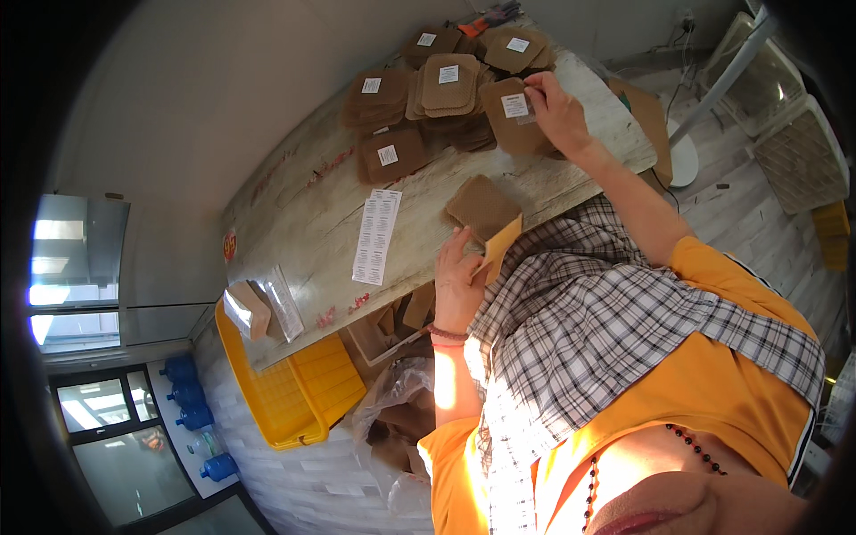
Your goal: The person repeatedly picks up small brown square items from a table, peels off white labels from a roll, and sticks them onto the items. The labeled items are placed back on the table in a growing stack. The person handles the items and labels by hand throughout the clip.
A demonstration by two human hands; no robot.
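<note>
My left hand (460, 284) grips a thin yellow-tan piece (501, 249), held on edge just over the table's near edge. Right beyond it lies a small pile of brown textured square pads (483, 204). Farther off to the right, my right hand (560, 115) pinches the edge of a brown square pad (511, 134) with a white printed label (515, 105). This pad rests on or just above other pads, partly covered by my fingers. Several piles of similar labelled pads (449, 93) stand beside it. A strip of printed labels (378, 237) lies flat to the left.
Gloves (488, 19) lie at the table's (314, 221) far end. A wrapped tan block (247, 311) sits at its left end. Below are a yellow plastic crate (267, 414) and a clear bag (394, 401) of brown pieces. A grey pole (722, 73) stands at right, near stacked plastic bins (796, 147).
</note>
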